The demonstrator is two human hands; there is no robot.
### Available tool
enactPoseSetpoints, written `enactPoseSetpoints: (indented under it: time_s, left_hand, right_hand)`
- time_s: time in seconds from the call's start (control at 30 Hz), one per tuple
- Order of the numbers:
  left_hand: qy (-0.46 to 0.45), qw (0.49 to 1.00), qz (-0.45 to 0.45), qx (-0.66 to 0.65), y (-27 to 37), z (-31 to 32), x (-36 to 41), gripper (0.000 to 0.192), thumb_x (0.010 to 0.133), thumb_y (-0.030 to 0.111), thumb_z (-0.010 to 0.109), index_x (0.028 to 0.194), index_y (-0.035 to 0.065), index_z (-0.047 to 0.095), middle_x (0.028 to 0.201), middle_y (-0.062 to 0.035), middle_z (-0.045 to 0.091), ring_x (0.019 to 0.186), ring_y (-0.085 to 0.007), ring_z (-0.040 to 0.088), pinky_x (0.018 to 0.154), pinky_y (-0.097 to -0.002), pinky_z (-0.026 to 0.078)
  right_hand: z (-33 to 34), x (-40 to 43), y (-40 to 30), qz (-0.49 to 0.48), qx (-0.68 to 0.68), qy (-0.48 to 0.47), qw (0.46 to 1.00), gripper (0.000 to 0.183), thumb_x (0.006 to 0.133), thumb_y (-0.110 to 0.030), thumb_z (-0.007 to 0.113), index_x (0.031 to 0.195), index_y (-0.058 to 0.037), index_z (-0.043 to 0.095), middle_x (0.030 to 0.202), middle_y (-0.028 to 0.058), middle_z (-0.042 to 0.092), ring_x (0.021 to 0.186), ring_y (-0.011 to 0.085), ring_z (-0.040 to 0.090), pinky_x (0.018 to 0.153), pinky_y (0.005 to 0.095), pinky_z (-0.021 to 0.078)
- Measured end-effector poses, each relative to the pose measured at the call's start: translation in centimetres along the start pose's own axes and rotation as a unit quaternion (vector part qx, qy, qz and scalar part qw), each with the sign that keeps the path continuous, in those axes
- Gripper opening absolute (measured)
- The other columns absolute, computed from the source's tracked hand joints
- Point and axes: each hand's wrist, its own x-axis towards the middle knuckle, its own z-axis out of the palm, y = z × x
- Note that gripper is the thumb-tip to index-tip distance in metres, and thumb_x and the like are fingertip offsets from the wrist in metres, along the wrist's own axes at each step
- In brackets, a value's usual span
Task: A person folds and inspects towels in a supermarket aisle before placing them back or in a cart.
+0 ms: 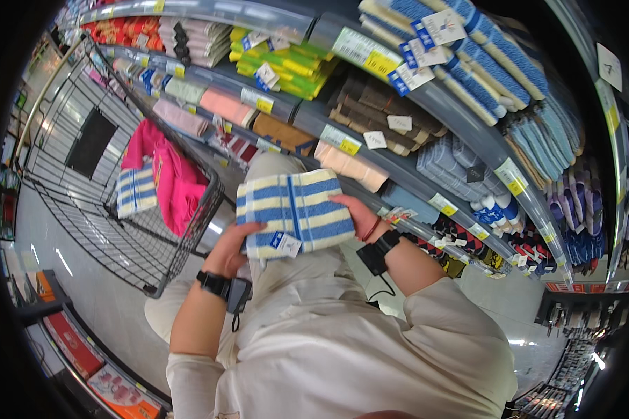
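Observation:
A folded blue and cream striped towel [314,209] is held flat before me, above my legs. My left hand [236,243] grips its near left corner, thumb on top. On the right edge, my right hand [359,214] has its thumb over the cloth; the fingers of both hands are hidden underneath. A paper tag [286,244] bearing writing lies on the towel's near side. To the left stands a wire shopping cart [136,256]. Inside it are a bright pink cloth item [175,194] and another folded blue and cream striped towel [137,189].
Tiered shelves with price labels [340,139] run along the far side and right. They hold similar striped towels [477,52], yellow-green towels [283,65] and brown checked towels [380,112]. Boxed goods [123,393] sit on a low shelf at lower left. Tiled floor [105,324] lies between.

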Motion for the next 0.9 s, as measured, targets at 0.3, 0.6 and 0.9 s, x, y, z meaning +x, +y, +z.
enactPoseSetpoints:
  time_s: [0.3,0.6,0.9]
  left_hand:
    - [-0.018,0.964,0.266,0.018,8.8,10.7,-9.3,0.052,0.096,0.014,0.057,0.145,0.0051,0.039,0.134,-0.0119,0.058,0.121,-0.0262,0.059,0.098,-0.0398,0.052]
    - [-0.249,0.933,0.261,-0.012,23.9,25.8,-9.7,0.043,0.103,0.017,0.052,0.14,-0.0033,0.046,0.136,-0.0178,0.059,0.123,-0.0257,0.06,0.104,-0.0392,0.051]
    - [-0.273,0.871,0.355,0.204,29.6,35.5,-4.7,0.046,0.089,0.002,0.064,0.132,-0.0021,0.049,0.12,-0.0162,0.064,0.105,-0.0247,0.069,0.088,-0.0363,0.06]
  right_hand:
    - [14.4,-12.7,-11.9,-0.284,-0.148,-0.057,0.945,0.044,0.096,-0.01,0.06,0.138,-0.0009,0.05,0.127,0.0111,0.064,0.113,0.0215,0.064,0.098,0.0338,0.0506]
    - [22.8,-23.1,-27.4,-0.382,-0.034,-0.17,0.908,0.028,0.097,-0.02,0.058,0.113,0.0027,0.064,0.106,0.0118,0.071,0.095,0.022,0.069,0.091,0.0366,0.0543]
    - [18.4,-25.3,-29.1,-0.614,-0.054,0.017,0.787,0.018,0.087,0.0,0.063,0.104,0.005,0.068,0.105,0.0143,0.069,0.101,0.0259,0.066,0.092,0.0383,0.0519]
